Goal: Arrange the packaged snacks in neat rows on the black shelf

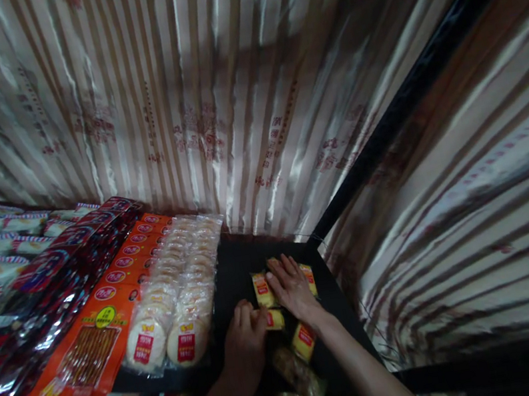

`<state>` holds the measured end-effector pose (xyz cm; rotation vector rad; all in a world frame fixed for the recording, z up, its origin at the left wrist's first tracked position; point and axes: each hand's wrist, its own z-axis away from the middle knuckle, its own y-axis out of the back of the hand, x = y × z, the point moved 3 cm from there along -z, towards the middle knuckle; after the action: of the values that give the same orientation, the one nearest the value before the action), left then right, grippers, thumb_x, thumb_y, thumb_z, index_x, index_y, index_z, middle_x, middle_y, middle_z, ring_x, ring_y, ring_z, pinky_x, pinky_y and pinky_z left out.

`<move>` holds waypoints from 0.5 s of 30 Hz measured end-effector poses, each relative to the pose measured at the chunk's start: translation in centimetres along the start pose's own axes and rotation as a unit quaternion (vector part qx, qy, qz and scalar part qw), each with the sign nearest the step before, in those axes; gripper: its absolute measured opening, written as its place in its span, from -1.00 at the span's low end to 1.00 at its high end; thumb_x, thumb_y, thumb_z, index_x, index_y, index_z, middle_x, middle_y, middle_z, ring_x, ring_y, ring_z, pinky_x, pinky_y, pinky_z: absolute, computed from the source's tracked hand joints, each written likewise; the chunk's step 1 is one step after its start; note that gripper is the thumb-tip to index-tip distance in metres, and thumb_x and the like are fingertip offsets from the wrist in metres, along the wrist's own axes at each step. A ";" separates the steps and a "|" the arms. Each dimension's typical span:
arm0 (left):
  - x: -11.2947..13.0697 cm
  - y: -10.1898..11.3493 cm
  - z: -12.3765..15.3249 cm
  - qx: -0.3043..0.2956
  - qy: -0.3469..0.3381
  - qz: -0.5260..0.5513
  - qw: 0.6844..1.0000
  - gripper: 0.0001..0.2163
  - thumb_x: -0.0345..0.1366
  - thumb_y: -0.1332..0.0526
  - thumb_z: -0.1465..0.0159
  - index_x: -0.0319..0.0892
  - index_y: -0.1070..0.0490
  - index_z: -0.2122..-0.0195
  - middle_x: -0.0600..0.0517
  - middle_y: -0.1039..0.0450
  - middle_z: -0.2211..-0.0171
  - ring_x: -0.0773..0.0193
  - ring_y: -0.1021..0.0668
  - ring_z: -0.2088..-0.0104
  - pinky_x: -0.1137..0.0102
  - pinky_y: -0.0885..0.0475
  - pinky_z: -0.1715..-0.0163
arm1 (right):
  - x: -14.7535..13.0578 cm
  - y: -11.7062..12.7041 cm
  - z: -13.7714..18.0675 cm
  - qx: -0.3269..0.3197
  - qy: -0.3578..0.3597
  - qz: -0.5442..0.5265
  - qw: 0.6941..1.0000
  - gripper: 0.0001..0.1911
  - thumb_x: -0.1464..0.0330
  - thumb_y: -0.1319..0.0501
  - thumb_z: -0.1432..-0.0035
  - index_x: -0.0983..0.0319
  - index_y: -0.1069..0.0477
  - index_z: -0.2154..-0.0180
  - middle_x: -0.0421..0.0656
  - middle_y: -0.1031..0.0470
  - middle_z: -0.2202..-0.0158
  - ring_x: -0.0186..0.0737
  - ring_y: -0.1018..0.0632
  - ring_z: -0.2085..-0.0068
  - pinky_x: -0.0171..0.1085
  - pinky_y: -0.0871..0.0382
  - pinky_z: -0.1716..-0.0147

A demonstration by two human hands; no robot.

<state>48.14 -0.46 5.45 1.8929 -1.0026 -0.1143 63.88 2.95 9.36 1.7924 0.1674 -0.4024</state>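
On the black shelf top (pixel 235 264), small yellow snack packets with red labels lie close together. My right hand (pixel 292 288) rests flat, fingers stretched out, over packets at the back; one packet (pixel 263 291) shows to its left and another (pixel 309 278) to its right. My left hand (pixel 242 340) has curled fingers at the end of a yellow snack packet (pixel 275 319) just in front. Nearer to me, a loose yellow packet (pixel 303 341) lies tilted beside my right wrist. Part of what lies under my right palm is hidden.
Left of the packets lie rows of clear-wrapped round rice crackers (pixel 182 313), orange pretzel-stick bags (pixel 100 340), dark red shiny packs (pixel 68 271) and white-and-blue packs (pixel 2 265). A clear brownish bag (pixel 293 369) is below. A black post (pixel 376 139) slants before patterned curtains (pixel 207 99).
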 end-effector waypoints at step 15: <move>-0.9 3.9 -1.5 0.096 -0.025 0.092 0.991 -0.67 -0.46 0.07 -0.28 -0.20 -0.24 -0.06 -0.11 -0.30 -0.05 0.12 -0.12 -0.22 0.19 -0.33 -0.07 | -4.6 3.0 2.5 -0.200 -0.063 -0.410 0.888 -0.57 0.09 -0.23 0.04 0.17 -0.47 0.15 -0.12 -0.53 0.15 -0.09 -0.50 0.10 -0.11 -0.31 0.03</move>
<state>45.90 0.41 9.02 1.9664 -1.2539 0.0442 60.09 0.20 13.18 1.2078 0.8682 -1.0021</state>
